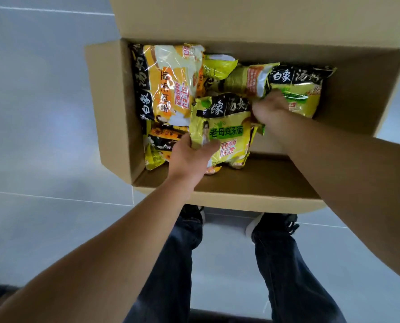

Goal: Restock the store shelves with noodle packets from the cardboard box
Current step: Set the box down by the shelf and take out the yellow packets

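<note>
Floor: pale grey tiles point(42, 113) with thin joints, running under and around everything.
Cardboard box: open cardboard box point(348, 106) on the floor, flaps folded out, straight ahead of both hands; its right part shows bare cardboard bottom.
Left hand: left hand point(189, 155) reaches into the box and grips the lower left edge of the yellow-green packet, thumb lying across its printed front, fingers curled behind the edge.
Yellow-green packet: yellow-green packet point(227, 131) with green label band, tilted up off the others, between the two hands.
Right hand: right hand point(270, 108) is deeper in the box, fingers bent down onto the far green packet; blurred, so I cannot tell whether it grips the packet or only presses on it.
Far green packet: far green packet point(297, 89) with black banner, lying just beyond and under the right hand's fingers.
Orange packets: large orange packet point(168, 82) lies beyond the left hand against the box's left wall; a smaller orange packet point(161, 141) sits just left of the left hand.
Person: dark trousers point(171, 264) and dark shoes point(276, 223) below the forearms, toes touching the box's near flap.
</note>
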`<act>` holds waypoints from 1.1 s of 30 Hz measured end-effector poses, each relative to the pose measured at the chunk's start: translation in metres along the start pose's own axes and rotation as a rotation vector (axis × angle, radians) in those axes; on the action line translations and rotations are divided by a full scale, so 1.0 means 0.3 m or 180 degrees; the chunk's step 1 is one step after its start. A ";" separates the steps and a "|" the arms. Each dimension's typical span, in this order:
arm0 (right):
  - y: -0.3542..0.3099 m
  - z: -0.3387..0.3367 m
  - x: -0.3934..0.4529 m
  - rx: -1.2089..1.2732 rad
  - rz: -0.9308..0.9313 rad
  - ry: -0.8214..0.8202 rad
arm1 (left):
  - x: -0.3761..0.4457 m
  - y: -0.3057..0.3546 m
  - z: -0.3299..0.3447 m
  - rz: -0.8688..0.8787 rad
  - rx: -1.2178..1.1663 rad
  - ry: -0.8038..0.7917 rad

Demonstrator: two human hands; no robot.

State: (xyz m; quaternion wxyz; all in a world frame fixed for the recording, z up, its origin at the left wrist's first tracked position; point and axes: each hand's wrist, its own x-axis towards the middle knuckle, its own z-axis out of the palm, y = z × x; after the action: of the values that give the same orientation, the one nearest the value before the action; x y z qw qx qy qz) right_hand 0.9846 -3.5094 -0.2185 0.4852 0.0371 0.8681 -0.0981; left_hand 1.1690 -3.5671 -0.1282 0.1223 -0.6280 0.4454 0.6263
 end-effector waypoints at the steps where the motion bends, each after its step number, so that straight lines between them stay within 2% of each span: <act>1: -0.006 0.016 0.008 -0.0116 -0.0031 0.0076 | 0.003 -0.010 -0.001 0.0029 0.0033 0.0024; 5: 0.023 0.002 -0.043 -0.0362 -0.0127 0.0308 | -0.027 -0.005 -0.008 0.0107 0.0175 0.0141; 9: 0.098 -0.133 -0.201 -0.0587 -0.0209 0.0364 | -0.126 0.038 -0.003 0.0277 0.0587 0.0180; 12: 0.138 -0.253 -0.318 -0.0588 -0.0327 0.0358 | -0.222 0.103 0.002 0.0194 0.0537 0.0231; 18: 0.212 -0.565 -0.613 -0.0920 -0.1032 0.0456 | -0.554 0.266 0.026 0.0396 0.0682 0.0422; 22: 0.271 -0.761 -0.832 -0.2017 -0.1535 0.0948 | -0.803 0.355 0.046 0.0624 0.0809 0.0467; 26: 0.352 -0.942 -1.080 -0.2938 -0.1758 0.1221 | -1.058 0.419 0.074 0.0742 0.0704 0.0522; 29: 0.401 -1.069 -1.258 -0.2927 -0.1887 0.1348 | -1.237 0.455 0.093 0.0718 0.0520 0.0511; 33: 0.449 -1.181 -1.476 -0.2374 -0.1989 0.1302 | -1.428 0.474 0.090 0.0904 0.0279 0.0452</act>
State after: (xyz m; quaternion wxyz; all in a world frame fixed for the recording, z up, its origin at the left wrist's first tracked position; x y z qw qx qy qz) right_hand 0.9432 -3.2908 0.3204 0.2337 -0.3804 0.8906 0.0867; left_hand 1.1271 -3.4554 0.3080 0.0280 -0.5955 0.5641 0.5713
